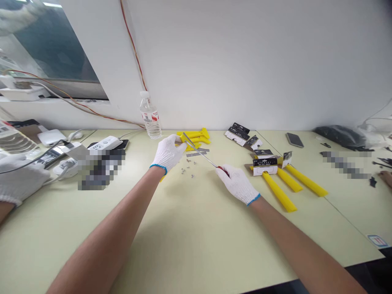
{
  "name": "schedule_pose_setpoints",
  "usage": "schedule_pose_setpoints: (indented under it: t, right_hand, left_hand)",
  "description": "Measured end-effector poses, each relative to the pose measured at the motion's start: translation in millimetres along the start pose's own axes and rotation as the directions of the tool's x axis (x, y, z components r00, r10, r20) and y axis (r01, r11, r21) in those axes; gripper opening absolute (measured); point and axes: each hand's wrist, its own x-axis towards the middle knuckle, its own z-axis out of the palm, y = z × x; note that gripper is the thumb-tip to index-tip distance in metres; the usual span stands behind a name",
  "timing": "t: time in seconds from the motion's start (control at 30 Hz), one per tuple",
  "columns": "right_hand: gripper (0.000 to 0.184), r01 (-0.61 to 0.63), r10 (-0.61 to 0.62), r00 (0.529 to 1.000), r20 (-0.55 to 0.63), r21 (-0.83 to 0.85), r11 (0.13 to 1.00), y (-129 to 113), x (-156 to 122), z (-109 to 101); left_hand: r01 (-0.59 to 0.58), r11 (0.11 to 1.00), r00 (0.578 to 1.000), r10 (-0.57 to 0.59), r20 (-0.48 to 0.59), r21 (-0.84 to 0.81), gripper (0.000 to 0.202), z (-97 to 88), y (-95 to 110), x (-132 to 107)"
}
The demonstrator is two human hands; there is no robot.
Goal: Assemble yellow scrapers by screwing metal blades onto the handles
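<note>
Carefully, the gloved left hand [168,153] closes on a yellow plastic handle [184,138] at twelve o'clock, the gloved right hand [237,183] grips a red-handled steel screwdriver [199,152], and a slip could scatter the tiny silver screws [187,168].

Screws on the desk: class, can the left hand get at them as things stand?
Probably yes: the left hand is close beside the screws with nothing between, though it seems to grip a yellow piece.
</note>
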Motion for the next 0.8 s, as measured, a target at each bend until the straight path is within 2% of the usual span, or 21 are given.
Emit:
schedule_pose_setpoints:
  t: [0.17,0.23,0.27,0.33,0.37,0.4,0.43,0.47,0.53,0.57,0.6,0.63,0.67,0.7,0.73,0.8]
  right_hand:
    - [0.052,-0.043,0.042,0.999,0.009,0.042,0.998,-9,-4,-6]
    - [0.052,-0.163,0.144,0.983,0.115,0.171,0.972,-16,-7,-13]
    - [0.053,-0.256,0.203,0.955,0.216,0.259,0.931,-19,-8,-17]
    - [0.052,-0.441,0.256,0.866,0.43,0.414,0.796,-24,-10,-24]
    - [0.053,-0.502,0.253,0.83,0.498,0.467,0.728,-25,-11,-27]
    - [0.054,-0.532,0.251,0.814,0.523,0.5,0.683,-24,-11,-28]
    - [0.054,-0.529,0.262,0.824,0.503,0.517,0.673,-24,-11,-27]
    - [0.054,-0.491,0.282,0.856,0.434,0.51,0.706,-22,-11,-26]
    - [0.05,-0.328,0.281,0.944,0.172,0.396,0.858,-20,-11,-21]
    - [0.047,-0.226,0.23,0.973,0.022,0.293,0.929,-20,-11,-19]
    - [0.045,-0.144,0.165,0.982,-0.095,0.198,0.97,-20,-12,-17]
    - [0.043,-0.107,0.13,0.981,-0.143,0.159,0.981,-21,-13,-17]
    - [0.043,-0.117,0.14,0.983,-0.12,0.184,0.976,-23,-14,-18]
    - [0.046,-0.165,0.18,0.983,-0.038,0.251,0.954,-25,-15,-20]
    - [0.051,-0.236,0.221,0.972,0.082,0.326,0.915,-27,-16,-24]
    - [0.061,-0.362,0.248,0.92,0.304,0.411,0.837,-30,-19,-30]
  left_hand:
    - [-0.077,0.978,0.995,0.087,-0.042,0.195,0.022,7.0,-6,5]
    - [-0.111,0.954,0.991,0.127,-0.037,0.28,0.023,7.6,-5,5]
    - [-0.13,0.94,0.988,0.149,-0.035,0.316,0.023,7.5,-4,4]
    - [-0.169,0.914,0.98,0.197,-0.038,0.37,0.025,6.7,-1,2]
    - [-0.184,0.905,0.975,0.216,-0.041,0.384,0.025,6.2,1,2]
    - [-0.194,0.899,0.972,0.23,-0.045,0.393,0.025,5.8,2,1]
    - [-0.2,0.895,0.97,0.239,-0.049,0.399,0.025,5.4,2,1]
    - [-0.202,0.892,0.969,0.243,-0.051,0.405,0.025,5.1,2,1]
    - [-0.198,0.889,0.97,0.239,-0.05,0.412,0.024,4.8,2,1]
    - [-0.193,0.889,0.971,0.234,-0.051,0.414,0.024,4.9,2,1]
    - [-0.189,0.89,0.972,0.23,-0.052,0.415,0.024,5.0,1,2]
    - [-0.186,0.891,0.972,0.228,-0.052,0.415,0.024,5.2,1,2]
    - [-0.189,0.892,0.972,0.229,-0.051,0.412,0.024,5.6,1,2]
    - [-0.197,0.893,0.971,0.235,-0.046,0.405,0.023,6.0,0,2]
    - [-0.208,0.894,0.969,0.245,-0.043,0.397,0.024,6.5,0,2]
    - [-0.227,0.897,0.963,0.264,-0.049,0.378,0.024,7.7,0,2]
